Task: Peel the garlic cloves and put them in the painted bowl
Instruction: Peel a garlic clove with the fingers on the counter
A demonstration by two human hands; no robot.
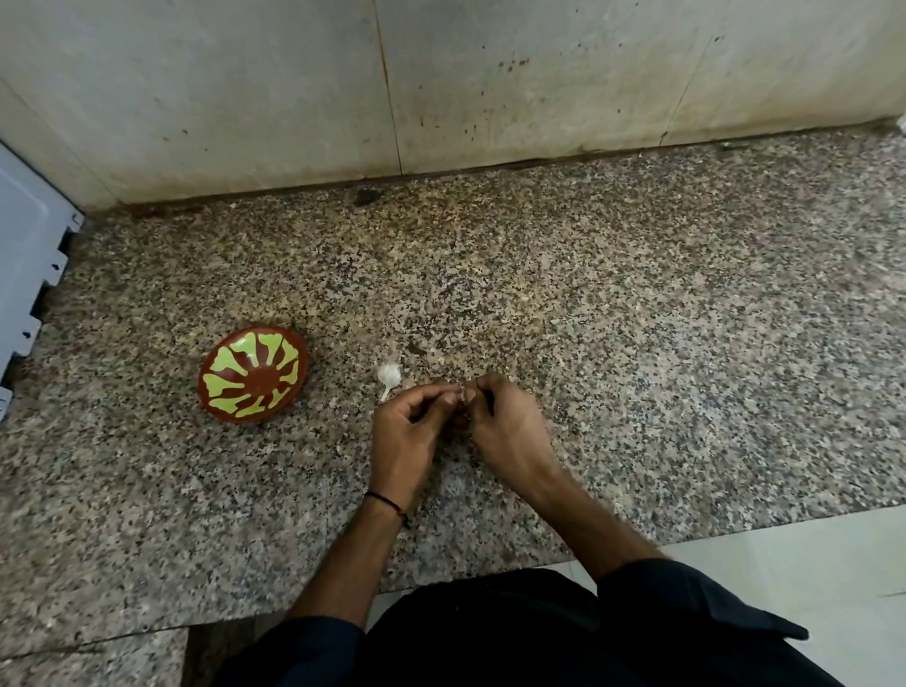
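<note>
Nearest: left hand [405, 435] and right hand [508, 426], fingers curled, tips pinching what seems a small garlic clove [463, 394], mostly hidden, peeling apparently underway. Beyond: white garlic bulb [389, 376] on speckled granite surface [646, 336]. Left of it: red-brown bowl painted yellow-green [254, 373], no cloves visible inside; nearly all remains

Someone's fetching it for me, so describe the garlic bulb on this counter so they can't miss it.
On the speckled granite counter, look right of the red-brown painted bowl with yellow-green petals. The garlic bulb lies there, just beyond the left hand. It is the only small white thing, with a short stalk.
</note>
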